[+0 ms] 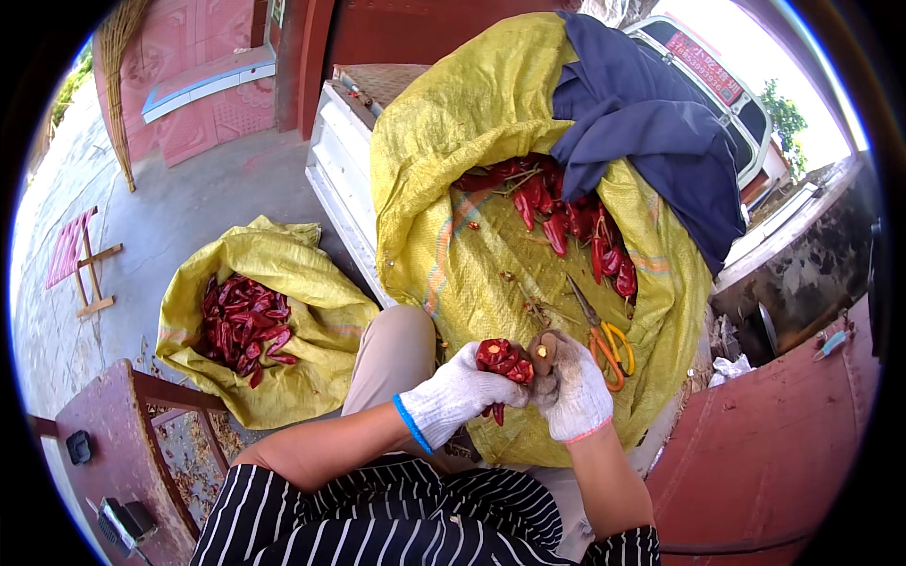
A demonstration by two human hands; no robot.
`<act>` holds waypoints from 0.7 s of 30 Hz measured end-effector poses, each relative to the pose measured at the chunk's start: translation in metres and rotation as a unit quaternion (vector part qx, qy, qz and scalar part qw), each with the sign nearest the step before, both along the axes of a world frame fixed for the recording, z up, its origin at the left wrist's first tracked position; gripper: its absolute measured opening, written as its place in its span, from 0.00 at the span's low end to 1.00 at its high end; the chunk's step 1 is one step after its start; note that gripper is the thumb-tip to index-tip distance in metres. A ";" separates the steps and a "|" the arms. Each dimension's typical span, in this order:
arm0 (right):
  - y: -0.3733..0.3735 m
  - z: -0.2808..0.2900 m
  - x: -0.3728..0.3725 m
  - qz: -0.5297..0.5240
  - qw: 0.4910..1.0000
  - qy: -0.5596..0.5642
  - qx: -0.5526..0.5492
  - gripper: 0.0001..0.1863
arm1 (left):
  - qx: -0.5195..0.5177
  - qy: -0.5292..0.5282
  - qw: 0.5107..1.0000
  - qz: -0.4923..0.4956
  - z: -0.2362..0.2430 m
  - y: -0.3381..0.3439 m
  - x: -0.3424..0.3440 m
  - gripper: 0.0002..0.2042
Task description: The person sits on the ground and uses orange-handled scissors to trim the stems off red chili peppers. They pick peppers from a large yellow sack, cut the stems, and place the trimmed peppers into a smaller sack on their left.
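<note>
Forearms point(335, 440) angled inward, left fingers point(502, 389) clasping red chillies point(503, 359), right fingers point(568, 355) curled, hold unclear

Smooth grey concrete floor point(255, 203); pink embossed wall panels point(179, 42) upper left. Pink-striped wooden folding stool point(71, 250) far left, scuffed dark-red wooden table point(104, 406) lower left. Bright daylight upper right.

head view | wide fisheye from above | faces down, forward | left grip point(458, 390), right grip point(573, 389) near below
</note>
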State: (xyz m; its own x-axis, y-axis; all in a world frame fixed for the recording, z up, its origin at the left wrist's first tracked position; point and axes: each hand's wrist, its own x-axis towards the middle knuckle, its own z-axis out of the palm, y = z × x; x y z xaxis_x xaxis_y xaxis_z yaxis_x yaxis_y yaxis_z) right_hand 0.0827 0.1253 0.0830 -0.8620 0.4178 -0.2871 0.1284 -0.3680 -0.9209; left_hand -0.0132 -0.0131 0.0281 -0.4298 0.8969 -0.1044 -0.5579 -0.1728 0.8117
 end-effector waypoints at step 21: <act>0.085 0.029 -0.054 0.068 0.646 -0.081 0.756 0.12 | -0.720 0.399 0.513 0.241 -0.189 -0.347 -0.246 0.56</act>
State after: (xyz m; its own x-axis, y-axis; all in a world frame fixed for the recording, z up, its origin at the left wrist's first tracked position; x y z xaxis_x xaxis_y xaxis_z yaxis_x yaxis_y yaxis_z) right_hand 0.0284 0.2107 0.1116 -0.9301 0.2500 0.2689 0.2047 0.9611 -0.1856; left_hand -0.2597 -0.3603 -0.1610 -0.9873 -0.0949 -0.1277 -0.1224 0.9659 0.2280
